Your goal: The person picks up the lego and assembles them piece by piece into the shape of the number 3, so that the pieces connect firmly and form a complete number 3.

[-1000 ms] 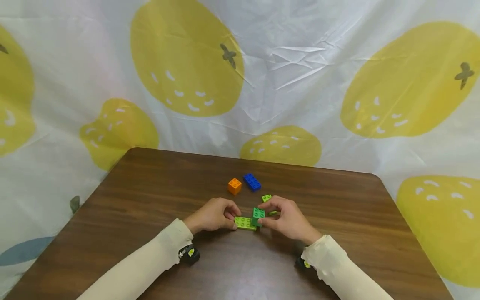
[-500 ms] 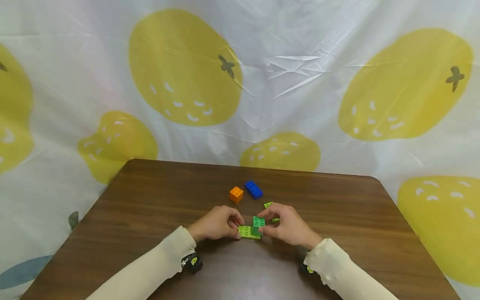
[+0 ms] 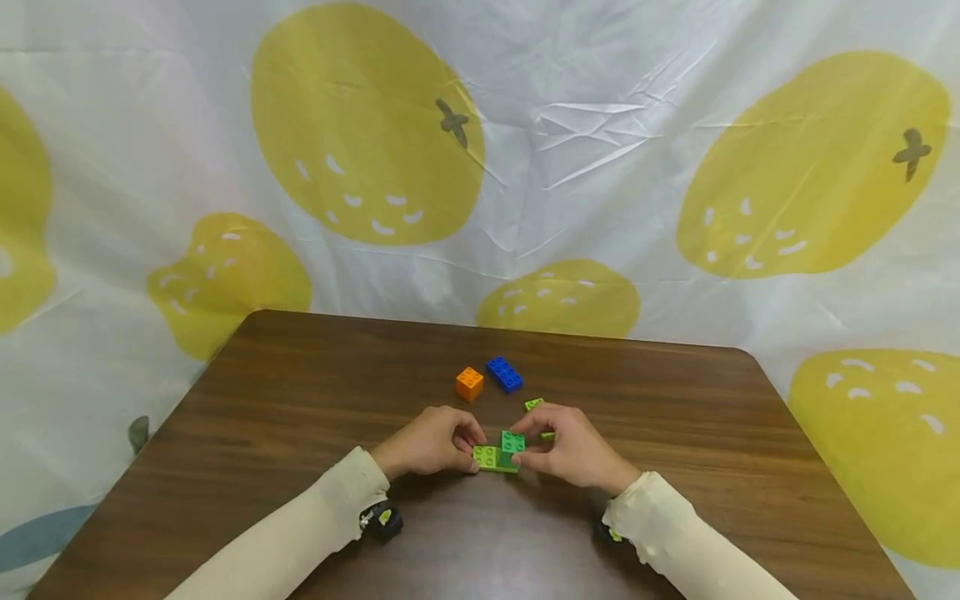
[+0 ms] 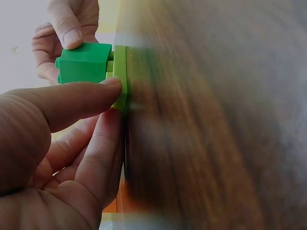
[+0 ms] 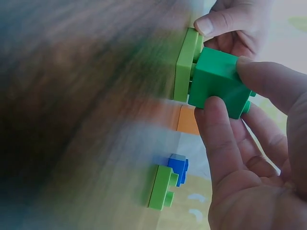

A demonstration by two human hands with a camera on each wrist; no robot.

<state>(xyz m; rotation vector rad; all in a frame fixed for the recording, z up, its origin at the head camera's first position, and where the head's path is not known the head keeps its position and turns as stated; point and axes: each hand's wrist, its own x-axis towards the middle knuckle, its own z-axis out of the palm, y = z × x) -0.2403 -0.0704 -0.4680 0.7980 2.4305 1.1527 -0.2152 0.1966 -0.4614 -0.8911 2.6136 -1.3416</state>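
Note:
A flat lime-green toy brick (image 3: 486, 457) lies on the table, its left end pinched between the thumb and fingers of my left hand (image 3: 435, 440). My right hand (image 3: 564, 446) grips a green square brick (image 3: 513, 442) by its sides, over the right end of the flat brick. In the right wrist view, the green brick (image 5: 218, 81) sits right at the studs of the lime brick (image 5: 184, 67), slightly tilted, with part of the studs showing between them. The left wrist view also shows studs between the green brick (image 4: 84, 64) and the lime brick (image 4: 120, 79).
Behind the hands lie an orange square brick (image 3: 469, 384) and a blue rectangular brick (image 3: 505, 375). Another lime-green brick (image 3: 534, 404) is partly hidden behind my right hand. The brown wooden table (image 3: 337, 358) ends at a hanging cloth with a yellow fruit print (image 3: 367, 125).
The green brick has shifted slightly over the flat lime brick's right end and covers its studs there. Both hands keep their hold. The head view has tilted a little.

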